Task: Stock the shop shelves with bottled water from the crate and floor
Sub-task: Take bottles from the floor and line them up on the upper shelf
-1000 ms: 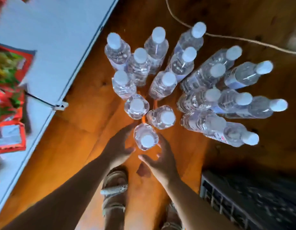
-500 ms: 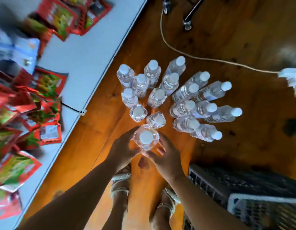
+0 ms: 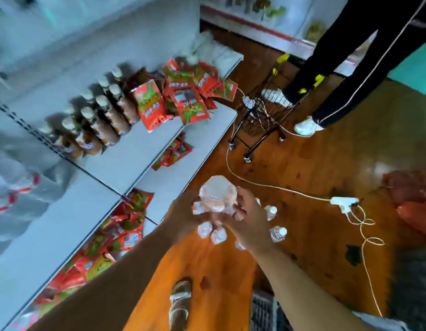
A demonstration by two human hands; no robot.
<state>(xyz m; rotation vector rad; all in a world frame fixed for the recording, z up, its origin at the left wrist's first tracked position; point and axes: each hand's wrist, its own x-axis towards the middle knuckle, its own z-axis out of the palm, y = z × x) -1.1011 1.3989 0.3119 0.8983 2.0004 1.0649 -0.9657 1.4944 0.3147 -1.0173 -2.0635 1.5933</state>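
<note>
Held bottle (image 3: 218,198): a clear water bottle seen end-on and blurred, raised between both hands, well above the floor and just out from the shelf edge; whether a second bottle is carried with it cannot be told.
Left hand (image 3: 183,217): fingers curled round the bottle's left side.
Right hand (image 3: 251,219): fingers wrapped round the right side, so the bottle is clasped from both flanks.
Change: a second ago this bottle stood at the near end of the floor cluster with the hands closing on it; it has since been lifted clear, and the view has swung up from the floor to the shelving.
Floor bottles (image 3: 277,234): the rest stand on the wooden floor beneath the hands, partly hidden by them.
Shelf (image 3: 135,154): white tiers to the left, bare board beside brown bottles (image 3: 104,120) and red snack packets (image 3: 151,105).
Reading: pick-up appears complete; carrying to a shelf is probably the step in hand, with most stock not yet moved.
Surroundings: dark crate (image 3: 264,311) at the bottom edge; cable and power strip (image 3: 344,203) on the floor.
</note>
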